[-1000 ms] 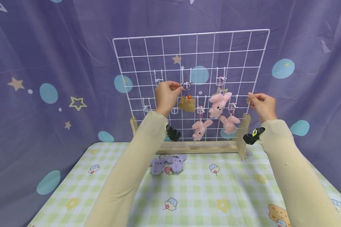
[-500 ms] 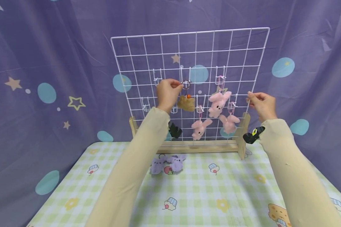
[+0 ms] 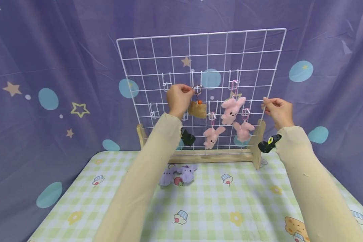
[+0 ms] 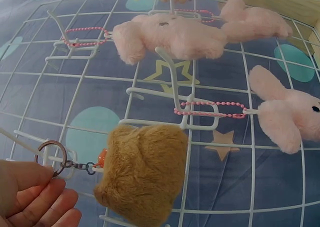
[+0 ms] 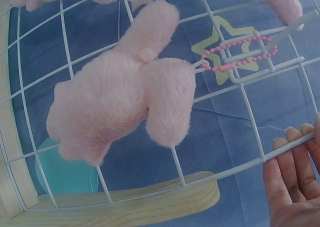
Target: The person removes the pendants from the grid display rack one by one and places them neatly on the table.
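With thumb and fingers, my left hand (image 3: 179,100) pinches the metal ring (image 4: 51,142) of a brown plush keychain (image 3: 198,110) in front of a white wire grid rack (image 3: 201,35). The brown plush (image 4: 147,172) hangs from the ring by a short chain with an orange bead. In the left wrist view the ring lies at a white hook; whether the hook fully bears it, I cannot tell. My right hand (image 3: 279,111) holds the rack's right edge wire, its fingers (image 5: 280,179) bent around it. Beside the brown keychain hang pink bunny plush keychains (image 3: 232,111) on bead-chain loops over hooks.
Two purple plush keychains (image 3: 187,173) lie on the checked tablecloth (image 3: 211,201) before the rack's wooden base (image 3: 211,156). Bare white hooks (image 3: 155,114) sit on the rack's left side. A purple curtain (image 3: 63,50) hangs behind.
My left forearm has shifted slightly right and its wrist has turned a little, with the ring still pinched. My right hand stays on the rack edge. The head view has tilted slightly.
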